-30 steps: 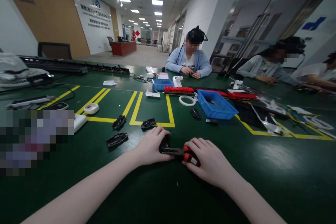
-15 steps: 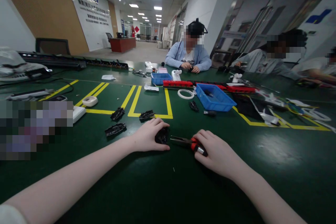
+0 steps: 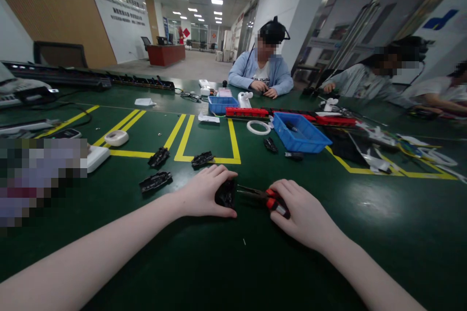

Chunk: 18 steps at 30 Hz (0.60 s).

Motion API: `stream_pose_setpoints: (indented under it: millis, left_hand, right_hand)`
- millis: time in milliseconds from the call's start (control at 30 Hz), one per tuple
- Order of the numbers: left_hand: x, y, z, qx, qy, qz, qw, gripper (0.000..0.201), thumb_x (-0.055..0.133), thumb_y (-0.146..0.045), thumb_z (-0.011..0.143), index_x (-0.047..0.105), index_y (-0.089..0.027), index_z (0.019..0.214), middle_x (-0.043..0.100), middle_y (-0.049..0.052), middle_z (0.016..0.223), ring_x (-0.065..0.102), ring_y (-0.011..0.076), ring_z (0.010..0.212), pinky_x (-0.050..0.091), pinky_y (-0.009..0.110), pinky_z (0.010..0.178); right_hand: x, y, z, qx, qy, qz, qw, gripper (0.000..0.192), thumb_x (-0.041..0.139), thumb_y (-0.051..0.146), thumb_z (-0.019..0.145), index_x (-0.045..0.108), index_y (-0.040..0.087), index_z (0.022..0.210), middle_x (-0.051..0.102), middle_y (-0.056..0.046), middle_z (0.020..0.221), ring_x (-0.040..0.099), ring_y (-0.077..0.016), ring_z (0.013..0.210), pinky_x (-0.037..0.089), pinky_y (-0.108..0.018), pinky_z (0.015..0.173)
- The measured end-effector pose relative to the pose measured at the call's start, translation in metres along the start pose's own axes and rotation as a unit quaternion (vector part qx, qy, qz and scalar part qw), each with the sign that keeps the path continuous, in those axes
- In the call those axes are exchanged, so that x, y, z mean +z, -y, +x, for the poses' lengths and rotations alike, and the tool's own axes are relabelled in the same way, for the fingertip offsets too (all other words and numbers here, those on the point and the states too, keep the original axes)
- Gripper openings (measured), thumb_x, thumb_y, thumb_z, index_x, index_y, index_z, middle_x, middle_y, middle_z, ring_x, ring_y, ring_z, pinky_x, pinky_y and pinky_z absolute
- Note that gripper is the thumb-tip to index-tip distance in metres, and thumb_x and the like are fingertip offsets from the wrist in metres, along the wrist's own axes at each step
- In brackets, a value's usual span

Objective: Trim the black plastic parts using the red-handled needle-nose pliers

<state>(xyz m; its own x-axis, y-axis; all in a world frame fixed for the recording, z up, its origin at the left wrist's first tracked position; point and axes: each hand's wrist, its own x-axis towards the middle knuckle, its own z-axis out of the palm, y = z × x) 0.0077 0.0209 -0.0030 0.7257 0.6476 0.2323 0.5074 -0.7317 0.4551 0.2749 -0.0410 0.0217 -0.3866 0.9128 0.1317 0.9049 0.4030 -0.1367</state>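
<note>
My left hand [image 3: 206, 193] grips a small black plastic part [image 3: 226, 194] and presses it onto the green table [image 3: 383, 233]. My right hand [image 3: 301, 211] is closed around the red-and-black handles of a pair of pliers [image 3: 260, 195]. The pliers' dark jaws point left and reach the black part. Both hands rest low on the table, close together, in the middle of the view.
Three more black parts [image 3: 155, 182] [image 3: 159, 157] [image 3: 203, 159] lie left of my hands near yellow floor-tape lines. A blue bin [image 3: 299, 132], a white tape ring [image 3: 259, 128], a red strip [image 3: 247, 112] and a smaller blue box [image 3: 222, 104] sit further back. People sit across the table.
My right hand pulled the pliers a little to the right off the black part, then the jaws came back against it. The view tilted slightly.
</note>
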Motion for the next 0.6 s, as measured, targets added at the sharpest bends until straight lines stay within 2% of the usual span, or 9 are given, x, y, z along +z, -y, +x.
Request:
stream_pose_setpoints:
  millis: [367,600]
  left_hand:
    - [0.002,0.000,0.003,0.014,0.006,0.031,0.999,0.070,0.068,-0.061,0.078,0.046,-0.020,0.130,0.055,0.010,0.124,0.054,0.0297,0.111,0.045,0.045,0.096]
    - [0.001,-0.002,0.003,0.006,0.009,0.025,1.000,0.066,0.066,-0.059,0.080,0.044,-0.019,0.127,0.055,0.011,0.123,0.054,0.0299,0.111,0.046,0.044,0.092]
  right_hand:
    - [0.013,0.009,0.001,-0.084,-0.038,0.042,0.995,0.038,0.067,0.045,0.081,0.059,0.020,0.108,0.065,-0.009,0.103,0.061,-0.0231,0.088,0.051,-0.037,0.073]
    - [0.016,0.009,0.001,-0.055,-0.041,0.046,0.997,0.029,0.065,0.044,0.082,0.058,0.020,0.096,0.063,-0.007,0.093,0.060,-0.0181,0.076,0.049,-0.032,0.064]
